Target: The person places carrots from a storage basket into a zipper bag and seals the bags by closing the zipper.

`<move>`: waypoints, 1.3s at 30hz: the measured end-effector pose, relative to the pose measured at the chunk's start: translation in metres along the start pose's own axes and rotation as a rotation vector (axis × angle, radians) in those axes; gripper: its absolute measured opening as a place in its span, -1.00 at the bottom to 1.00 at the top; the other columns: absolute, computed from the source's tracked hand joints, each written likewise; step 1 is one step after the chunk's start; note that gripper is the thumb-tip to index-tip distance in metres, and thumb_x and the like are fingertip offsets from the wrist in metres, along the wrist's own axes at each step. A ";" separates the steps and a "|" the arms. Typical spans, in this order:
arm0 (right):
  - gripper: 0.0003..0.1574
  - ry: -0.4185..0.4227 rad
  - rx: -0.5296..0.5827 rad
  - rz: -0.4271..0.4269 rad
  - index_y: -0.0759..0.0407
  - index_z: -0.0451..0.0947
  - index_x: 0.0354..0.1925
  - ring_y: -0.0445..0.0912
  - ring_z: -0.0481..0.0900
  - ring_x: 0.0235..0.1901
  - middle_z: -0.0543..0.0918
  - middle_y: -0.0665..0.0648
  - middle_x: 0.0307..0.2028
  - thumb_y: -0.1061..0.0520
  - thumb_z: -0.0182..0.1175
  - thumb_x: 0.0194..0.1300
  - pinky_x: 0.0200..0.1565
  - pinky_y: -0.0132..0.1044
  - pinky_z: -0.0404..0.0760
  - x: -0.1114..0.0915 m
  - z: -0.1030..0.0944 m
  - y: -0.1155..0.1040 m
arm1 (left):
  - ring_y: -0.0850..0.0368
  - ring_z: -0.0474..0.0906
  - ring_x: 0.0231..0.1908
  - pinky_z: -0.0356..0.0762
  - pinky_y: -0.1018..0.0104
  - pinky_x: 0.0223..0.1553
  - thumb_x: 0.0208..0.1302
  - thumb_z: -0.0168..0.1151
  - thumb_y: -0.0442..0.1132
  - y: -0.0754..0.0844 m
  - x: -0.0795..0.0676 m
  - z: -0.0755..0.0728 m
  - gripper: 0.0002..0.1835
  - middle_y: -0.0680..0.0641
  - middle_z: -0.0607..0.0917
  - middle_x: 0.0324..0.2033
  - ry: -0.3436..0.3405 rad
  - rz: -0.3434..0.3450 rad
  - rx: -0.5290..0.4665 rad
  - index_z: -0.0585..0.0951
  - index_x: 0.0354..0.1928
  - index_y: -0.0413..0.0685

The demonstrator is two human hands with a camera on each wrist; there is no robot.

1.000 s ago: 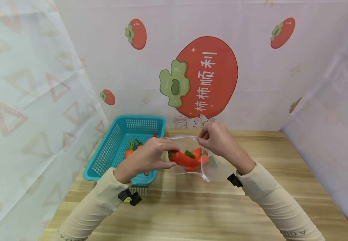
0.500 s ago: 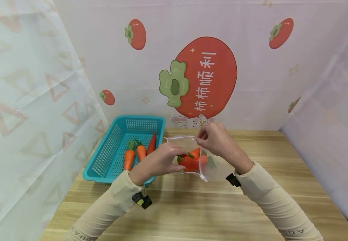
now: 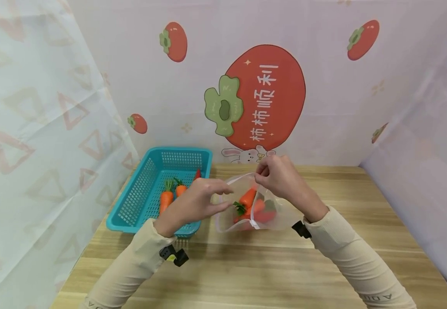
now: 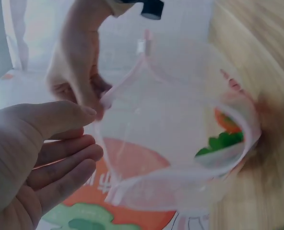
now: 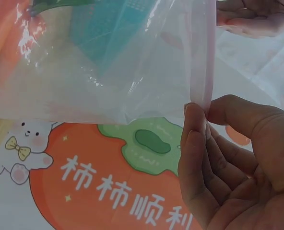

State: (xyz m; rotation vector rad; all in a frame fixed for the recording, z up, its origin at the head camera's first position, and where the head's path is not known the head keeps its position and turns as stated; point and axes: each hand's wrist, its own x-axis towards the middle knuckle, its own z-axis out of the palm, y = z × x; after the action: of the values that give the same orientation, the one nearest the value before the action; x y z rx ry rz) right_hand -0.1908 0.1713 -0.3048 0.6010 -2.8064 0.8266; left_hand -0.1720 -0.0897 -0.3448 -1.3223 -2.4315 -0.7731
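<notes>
A clear zip bag (image 3: pixel 286 216) with a pinkish-white zip edge and a slider (image 3: pixel 254 224) is held up over the table, its mouth gaping to the left. My right hand (image 3: pixel 281 180) pinches the top of that mouth between thumb and fingers; the right wrist view shows the grip on the zip strip (image 5: pixel 207 57). Inside lie a carrot (image 3: pixel 248 198), a red pepper (image 3: pixel 266 215) and something dark green (image 3: pixel 270 205). Just left of the mouth is my left hand (image 3: pixel 198 199), holding nothing, with thumb and fingers spread apart in the left wrist view.
A turquoise basket (image 3: pixel 124 206) stands at the left on the wooden table (image 3: pixel 246 266). In it are a carrot (image 3: pixel 166 200), a second carrot (image 3: pixel 180 189) and a red chili (image 3: pixel 197 174), partly behind my left hand. A printed cloth wall (image 3: pixel 339 107) rises behind the table.
My left hand pushed the red pepper into the bag, let go and drew back left. The pepper now lies deeper inside, and the bag's mouth gapes wider. My right hand kept its pinch.
</notes>
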 end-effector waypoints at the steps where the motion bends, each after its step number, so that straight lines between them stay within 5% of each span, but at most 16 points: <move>1: -0.89 0.001 -0.002 0.001 0.19 0.76 -0.40 -0.14 0.71 -0.48 0.78 0.09 -0.46 0.24 0.40 0.31 -0.31 -0.16 0.78 0.000 -0.001 0.000 | 0.16 0.77 -0.19 0.79 0.28 -0.09 0.28 0.54 -0.23 -0.002 -0.002 -0.003 -0.74 -0.01 0.86 -0.13 0.022 -0.002 0.001 0.80 -0.02 -0.11; 7: -0.87 0.012 -0.012 -0.015 0.19 0.74 -0.42 -0.14 0.69 -0.51 0.77 0.09 -0.48 0.26 0.37 0.30 -0.34 -0.17 0.75 -0.001 -0.002 0.002 | 0.15 0.79 -0.22 0.80 0.21 -0.13 0.27 0.53 -0.30 -0.017 -0.021 -0.027 -0.76 -0.05 0.86 -0.16 0.092 -0.087 0.051 0.80 -0.04 -0.14; 15: -0.86 0.022 -0.016 -0.006 0.19 0.74 -0.43 -0.13 0.69 -0.50 0.75 0.14 -0.41 0.28 0.37 0.29 -0.34 -0.17 0.76 -0.002 -0.005 0.003 | -0.12 0.81 -0.03 0.79 -0.06 0.02 0.37 0.44 -0.27 -0.043 -0.054 -0.045 -0.72 -0.23 0.82 0.01 0.039 -0.503 0.047 0.77 0.07 -0.23; 19: -0.85 0.019 -0.011 -0.006 0.18 0.75 -0.44 -0.13 0.69 -0.50 0.74 0.14 -0.41 0.28 0.37 0.29 -0.33 -0.17 0.76 -0.002 -0.006 0.002 | -0.23 0.79 -0.01 0.78 -0.13 0.01 0.40 0.38 -0.29 -0.057 -0.071 -0.044 -0.70 -0.33 0.81 0.01 0.006 -0.637 0.075 0.74 0.08 -0.32; 24: -0.85 0.024 -0.006 -0.005 0.18 0.74 -0.45 -0.13 0.68 -0.50 0.74 0.14 -0.41 0.28 0.37 0.29 -0.33 -0.18 0.75 -0.003 -0.005 0.002 | -0.04 0.64 -0.48 0.64 0.12 -0.38 0.38 0.38 -0.29 -0.073 -0.087 -0.042 -0.84 -0.20 0.73 -0.49 -0.061 -0.759 0.119 0.74 -0.28 -0.29; 27: -0.84 0.029 -0.005 -0.007 0.18 0.74 -0.45 -0.14 0.67 -0.50 0.72 0.15 -0.38 0.29 0.36 0.28 -0.35 -0.19 0.74 -0.004 -0.004 0.003 | 0.15 0.21 -0.67 0.24 0.29 -0.51 0.36 0.39 -0.29 -0.083 -0.096 -0.037 -0.62 0.02 0.30 -0.73 -0.121 -0.834 0.115 0.46 -0.60 -0.08; 32: -0.85 0.038 -0.009 -0.016 0.17 0.74 -0.46 -0.14 0.68 -0.50 0.73 0.14 -0.39 0.29 0.36 0.27 -0.34 -0.18 0.74 -0.004 -0.003 0.003 | 0.23 -0.04 -0.65 0.08 0.36 -0.53 0.33 0.44 -0.26 -0.095 -0.107 -0.028 -0.34 0.12 0.00 -0.68 -0.187 -0.903 0.120 0.11 -0.67 0.12; 39: -0.84 0.037 -0.011 -0.022 0.16 0.74 -0.46 -0.14 0.68 -0.51 0.76 0.11 -0.45 0.29 0.35 0.28 -0.34 -0.17 0.74 -0.003 -0.004 0.003 | 0.20 0.04 -0.64 0.14 0.35 -0.54 0.26 0.48 -0.19 -0.102 -0.114 -0.019 -0.40 0.11 0.07 -0.68 -0.248 -0.949 0.162 0.18 -0.65 0.08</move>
State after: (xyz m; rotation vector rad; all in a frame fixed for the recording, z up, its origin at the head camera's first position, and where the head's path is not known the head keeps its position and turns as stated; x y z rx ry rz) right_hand -0.1896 0.1767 -0.3034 0.6074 -2.7645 0.8088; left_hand -0.1957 -0.2245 -0.4156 -0.1334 -3.2241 -0.5773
